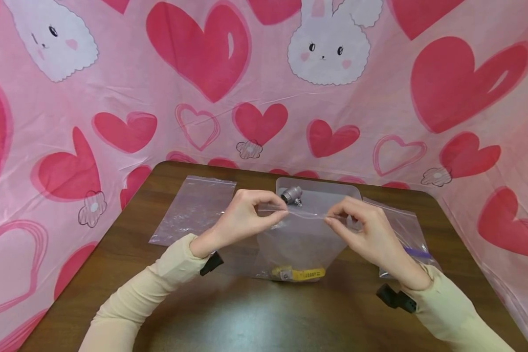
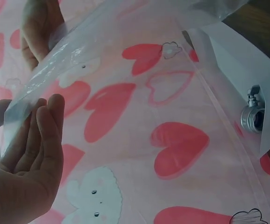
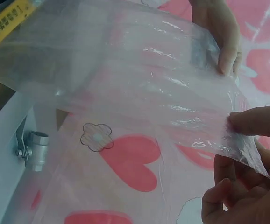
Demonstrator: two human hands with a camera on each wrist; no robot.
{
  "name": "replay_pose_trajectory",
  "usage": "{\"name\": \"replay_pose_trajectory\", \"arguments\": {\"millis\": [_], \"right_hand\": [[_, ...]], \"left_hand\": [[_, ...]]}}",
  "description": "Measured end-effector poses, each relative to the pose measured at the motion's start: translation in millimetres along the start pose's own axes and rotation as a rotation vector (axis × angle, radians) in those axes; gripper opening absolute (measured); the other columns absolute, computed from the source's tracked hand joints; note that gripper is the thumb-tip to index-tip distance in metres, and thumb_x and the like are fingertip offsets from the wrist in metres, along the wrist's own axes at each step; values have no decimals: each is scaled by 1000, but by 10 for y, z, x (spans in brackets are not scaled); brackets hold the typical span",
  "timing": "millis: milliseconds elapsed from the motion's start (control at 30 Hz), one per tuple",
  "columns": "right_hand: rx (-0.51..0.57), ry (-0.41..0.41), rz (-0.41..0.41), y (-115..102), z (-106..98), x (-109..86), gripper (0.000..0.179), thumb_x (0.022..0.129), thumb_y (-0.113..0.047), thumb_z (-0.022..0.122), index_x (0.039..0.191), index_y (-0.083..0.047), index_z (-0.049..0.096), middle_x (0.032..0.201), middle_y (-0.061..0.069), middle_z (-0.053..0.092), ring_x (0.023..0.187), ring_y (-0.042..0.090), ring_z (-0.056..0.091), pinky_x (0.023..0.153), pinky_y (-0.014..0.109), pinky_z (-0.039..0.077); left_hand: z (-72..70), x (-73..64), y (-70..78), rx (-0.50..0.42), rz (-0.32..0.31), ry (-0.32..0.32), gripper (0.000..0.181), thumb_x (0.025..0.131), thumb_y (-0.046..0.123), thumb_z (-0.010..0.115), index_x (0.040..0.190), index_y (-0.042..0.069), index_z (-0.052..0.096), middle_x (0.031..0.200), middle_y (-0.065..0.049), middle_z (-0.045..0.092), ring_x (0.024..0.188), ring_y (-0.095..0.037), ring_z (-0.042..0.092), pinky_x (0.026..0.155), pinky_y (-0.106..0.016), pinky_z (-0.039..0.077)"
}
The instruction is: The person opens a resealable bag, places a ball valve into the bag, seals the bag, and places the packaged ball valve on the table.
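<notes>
Between my two hands a clear zip bag [image 1: 299, 244] hangs by its top edge. My left hand [image 1: 246, 215] pinches that edge at one side between thumb and fingers, and my right hand [image 1: 369, 230] pinches it at the other. At the bottom of the bag lies a ball valve with a yellow lever [image 1: 308, 274], partly blurred by the plastic. Behind the bag stands a whitish bin [image 1: 319, 184], largely covered by the bag and hands in the head view. A second, silver metal valve [image 1: 294, 194] sits inside it, also seen in the right wrist view [image 3: 36, 151].
A flat clear zip bag [image 1: 193, 210] lies on the brown table [image 1: 229, 318] to the left. Further clear bags [image 1: 400, 225], one with a purple strip [image 1: 418, 253], lie to the right, partly behind my right hand. Pink heart-patterned sheeting [image 1: 264, 73] surrounds the table's back and sides.
</notes>
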State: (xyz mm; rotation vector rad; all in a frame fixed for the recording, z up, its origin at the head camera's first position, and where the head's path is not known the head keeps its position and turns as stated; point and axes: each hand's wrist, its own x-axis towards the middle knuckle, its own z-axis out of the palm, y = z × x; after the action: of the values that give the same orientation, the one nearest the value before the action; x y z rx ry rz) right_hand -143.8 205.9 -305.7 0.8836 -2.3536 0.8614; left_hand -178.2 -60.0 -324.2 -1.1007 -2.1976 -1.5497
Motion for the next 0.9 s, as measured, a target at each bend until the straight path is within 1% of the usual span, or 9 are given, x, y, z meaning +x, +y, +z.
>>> {"name": "replay_pose_trajectory", "arguments": {"millis": [100, 200, 333, 433, 633, 700, 767, 833, 900], "right_hand": [[-2, -14, 10, 5, 0, 15, 25, 79, -3, 80, 85, -24, 70, 78, -13, 62, 70, 1, 48, 64, 17, 37], [2, -37, 6, 12, 12, 34, 24, 81, -2, 78, 89, -23, 71, 81, -13, 62, 73, 1, 49, 64, 18, 38], [-7, -67, -18, 12, 35, 68, 23, 81, -6, 79, 94, -24, 72, 83, -15, 63, 75, 0, 49, 64, 20, 38], [1, -80, -28, 5, 45, 98, 23, 80, -8, 81, 92, -25, 72, 82, -16, 62, 74, -1, 50, 64, 19, 40], [19, -80, -49, -8, 51, 137, 19, 80, -5, 80, 87, -20, 73, 80, -14, 64, 73, -1, 53, 66, 17, 46], [18, -73, -55, -9, 52, 139, 20, 79, -3, 80, 86, -20, 72, 79, -13, 65, 72, 0, 53, 66, 16, 47], [19, -71, -55, -11, 54, 139, 21, 79, -1, 80, 86, -20, 72, 79, -13, 64, 72, 1, 53, 66, 15, 47], [19, -72, -53, -16, 58, 140, 22, 78, -1, 80, 86, -20, 71, 79, -13, 64, 72, 1, 52, 66, 16, 46], [15, -72, -57, -19, 66, 144, 22, 78, -3, 81, 87, -21, 71, 79, -13, 63, 72, 1, 52, 66, 16, 45]], "left_hand": [[5, 23, 16, 2, -6, -6, 10, 81, 11, 81, 91, 12, 77, 87, 0, 77, 83, -4, 73, 73, -22, 59], [16, 48, 30, 16, -2, -13, 11, 81, 14, 82, 91, 13, 78, 86, 2, 77, 77, -1, 70, 69, -21, 57], [41, 75, 24, 58, 24, 4, 7, 82, 13, 81, 88, 12, 79, 83, 2, 77, 72, 0, 66, 66, -20, 55], [58, 88, 9, 68, 43, 17, 5, 82, 10, 80, 87, 11, 78, 82, 1, 77, 75, -2, 67, 72, -21, 57], [75, 119, 3, 62, 47, -6, 4, 83, 9, 78, 87, 9, 77, 83, -1, 76, 81, -4, 71, 79, -21, 58], [75, 133, 6, 74, 44, -9, 5, 83, 10, 79, 88, 10, 78, 84, 1, 76, 80, -2, 70, 76, -20, 57], [77, 143, 11, 79, 42, -17, 9, 81, 13, 81, 90, 11, 78, 85, 2, 77, 78, -1, 68, 70, -18, 55], [85, 152, 12, 86, 50, -31, 11, 81, 14, 82, 91, 12, 79, 85, 3, 77, 72, 0, 63, 63, -17, 50], [95, 158, 11, 87, 64, -45, 12, 80, 14, 83, 91, 12, 79, 85, 3, 77, 68, 0, 59, 60, -17, 47]]}}
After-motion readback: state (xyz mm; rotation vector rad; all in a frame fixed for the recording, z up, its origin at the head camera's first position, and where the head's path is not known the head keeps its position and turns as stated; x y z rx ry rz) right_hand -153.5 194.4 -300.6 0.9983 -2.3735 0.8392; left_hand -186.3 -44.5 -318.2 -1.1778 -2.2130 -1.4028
